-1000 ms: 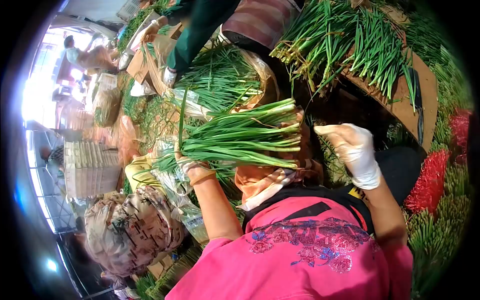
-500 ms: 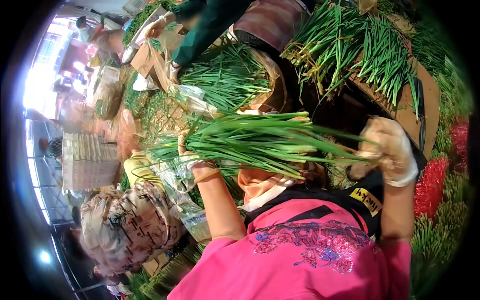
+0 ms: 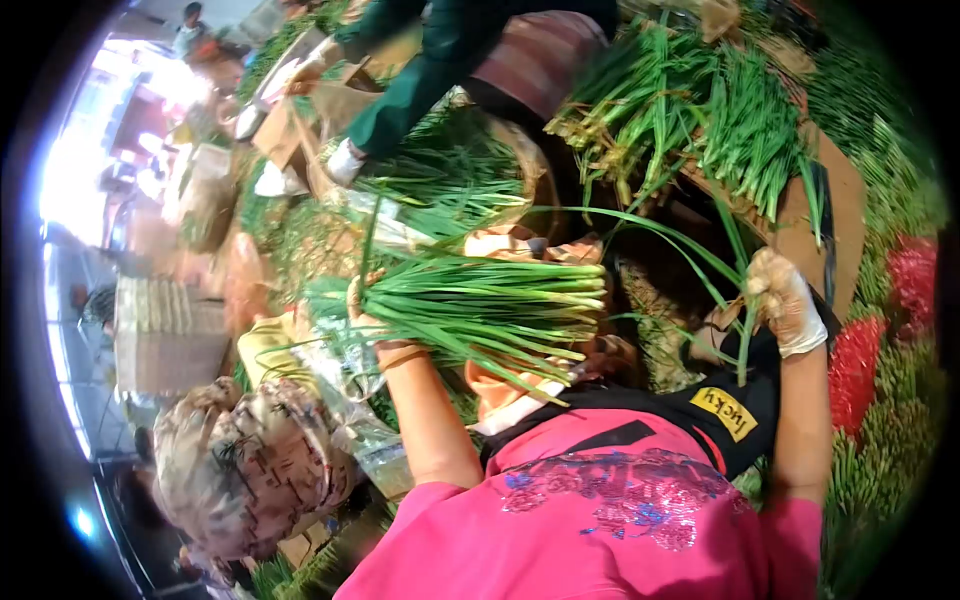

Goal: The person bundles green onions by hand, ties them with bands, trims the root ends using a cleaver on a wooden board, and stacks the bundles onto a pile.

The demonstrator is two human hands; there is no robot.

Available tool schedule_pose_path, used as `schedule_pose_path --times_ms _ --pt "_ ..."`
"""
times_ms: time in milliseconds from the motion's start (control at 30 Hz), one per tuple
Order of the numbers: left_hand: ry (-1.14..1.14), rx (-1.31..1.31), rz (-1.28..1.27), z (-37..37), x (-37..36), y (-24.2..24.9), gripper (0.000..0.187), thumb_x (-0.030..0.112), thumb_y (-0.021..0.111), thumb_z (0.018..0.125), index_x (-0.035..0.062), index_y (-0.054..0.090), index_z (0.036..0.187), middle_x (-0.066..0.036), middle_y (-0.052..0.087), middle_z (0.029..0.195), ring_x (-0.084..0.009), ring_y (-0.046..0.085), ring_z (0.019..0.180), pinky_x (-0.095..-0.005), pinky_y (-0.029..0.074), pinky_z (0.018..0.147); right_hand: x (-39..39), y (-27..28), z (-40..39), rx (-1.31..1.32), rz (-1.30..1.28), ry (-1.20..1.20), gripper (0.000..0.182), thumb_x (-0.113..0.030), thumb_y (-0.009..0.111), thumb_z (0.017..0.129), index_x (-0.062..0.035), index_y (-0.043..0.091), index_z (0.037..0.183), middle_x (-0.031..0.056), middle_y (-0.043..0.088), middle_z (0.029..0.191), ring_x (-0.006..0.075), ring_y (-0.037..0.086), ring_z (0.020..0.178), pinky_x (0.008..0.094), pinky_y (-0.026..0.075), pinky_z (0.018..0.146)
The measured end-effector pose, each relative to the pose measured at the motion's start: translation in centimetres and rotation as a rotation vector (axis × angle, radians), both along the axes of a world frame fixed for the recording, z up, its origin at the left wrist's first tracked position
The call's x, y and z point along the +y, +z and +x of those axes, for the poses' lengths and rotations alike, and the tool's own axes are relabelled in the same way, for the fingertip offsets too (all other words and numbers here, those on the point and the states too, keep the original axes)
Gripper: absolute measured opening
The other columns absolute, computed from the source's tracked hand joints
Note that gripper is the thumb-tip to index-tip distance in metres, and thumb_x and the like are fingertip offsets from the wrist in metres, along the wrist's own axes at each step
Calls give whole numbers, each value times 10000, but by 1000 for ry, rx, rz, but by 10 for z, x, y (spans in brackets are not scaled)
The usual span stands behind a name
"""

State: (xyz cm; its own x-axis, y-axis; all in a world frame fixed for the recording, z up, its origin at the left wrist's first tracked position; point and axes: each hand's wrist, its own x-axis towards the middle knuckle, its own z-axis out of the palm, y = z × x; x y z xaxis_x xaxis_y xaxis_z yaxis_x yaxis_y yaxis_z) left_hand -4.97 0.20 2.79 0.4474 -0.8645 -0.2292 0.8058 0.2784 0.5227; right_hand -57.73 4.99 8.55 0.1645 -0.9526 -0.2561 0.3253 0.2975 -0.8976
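My left hand [image 3: 368,318], in a thin pale glove, is closed round the leafy end of a bunch of chive-like greens [image 3: 490,305]. The bunch lies sideways above my lap, its paler stem ends towards the right. My right hand [image 3: 785,300], in a soiled glove, is shut on a few loose stalks [image 3: 748,335]. Their long leaves arch up and left, and the stem end hangs below the hand. The two hands are well apart, with the stem ends of the bunch short of my right hand.
More greens lie on cardboard [image 3: 835,200] at upper right. A wrapped bundle of greens [image 3: 440,165] sits ahead, near another person's gloved hand [image 3: 345,162]. Red ties [image 3: 858,375] lie at far right. A person in a patterned top [image 3: 250,465] is close on my left; stacked crates [image 3: 170,335] stand beyond.
My right hand has drawn slightly right and lower, with the loose stalks now apart from the bunch. The left hand keeps its hold. The other person's green sleeve has shifted.
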Motion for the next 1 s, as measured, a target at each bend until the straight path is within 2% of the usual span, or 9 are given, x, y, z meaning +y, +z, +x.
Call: schedule_pose_path --times_ms 133,233,367,533,667,800,867,933,1000 --pt "-22 -14 -190 10 -7 3 243 217 543 819 32 599 964 -59 625 806 -208 587 773 -365 489 780 -13 -79 0 2009 -235 672 259 -145 626 715 -51 607 955 125 640 872 309 623 778 389 501 659" --pt "-327 589 -521 27 -7 -15 274 208 534 837 41 555 1052 -40 598 830 -185 565 789 -353 470 797 -27 -44 55 1251 -488 314 342 -182 590 775 -79 591 1102 134 609 1038 298 592 933 359 479 791" --pt "-395 228 -673 4 -9 18 88 147 524 854 92 576 899 6 559 755 -128 535 783 -288 411 797 -48 -31 128 723 -388 331 282 -206 576 817 -72 631 1059 129 626 1025 255 605 939 305 452 827" --pt "-489 325 -699 -18 -9 46 147 90 603 805 137 568 670 22 582 732 -120 558 749 -264 412 812 -50 -49 168 710 -457 342 325 -276 602 801 -95 622 1070 101 610 1122 258 588 1003 304 450 858" --pt "-354 267 -609 -11 -3 53 432 11 577 790 45 496 1212 32 535 735 -90 499 759 -239 403 779 -27 -63 167 718 -137 796 301 -307 605 777 -51 645 932 129 649 792 237 624 693 323 482 662" --pt "-473 287 -620 -8 -1 64 203 83 636 753 106 524 920 41 525 756 -103 494 764 -279 399 836 -28 -98 107 798 27 390 173 -239 571 775 -81 640 760 109 614 683 204 578 562 324 451 536" --pt "-497 295 -585 -18 0 71 210 107 657 744 116 503 888 37 535 736 -99 506 785 -274 405 835 -34 -96 90 1289 -640 543 159 -217 565 776 -81 630 725 104 609 688 210 566 548 340 444 519" --pt "-389 252 -587 -24 5 72 168 119 595 798 81 532 949 4 537 845 -78 508 738 -258 405 815 -17 -79 106 955 -214 420 189 -234 585 778 -75 672 830 117 629 754 240 615 702 353 476 620" --pt "-206 129 -490 -36 1 79 155 171 601 793 98 498 882 14 544 733 -100 518 778 -257 434 788 8 -94 142 752 -496 325 411 -186 689 711 -89 606 1102 119 638 875 240 616 847 297 474 766"
